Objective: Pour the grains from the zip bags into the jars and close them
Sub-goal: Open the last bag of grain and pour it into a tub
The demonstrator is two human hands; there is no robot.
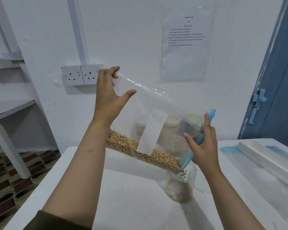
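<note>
A clear zip bag (150, 103) with a blue zip strip and a white label hangs tilted over the table, its mouth down to the right. Pale round grains (140, 151) lie along its lower edge and drop into an open clear jar (181, 185) that stands on the white table (123, 196). My left hand (108, 95) pinches the bag's raised bottom corner. My right hand (203, 143) pinches the blue zip edge just above the jar's mouth. The jar holds a layer of grains.
Three lidded jars (171, 125) stand behind the bag, blurred through the plastic. A long white box (269, 156) lies on a blue sheet at the table's right. Wall sockets (81, 74), a taped instruction sheet (184, 42), shelves at left and a blue door at right surround the table.
</note>
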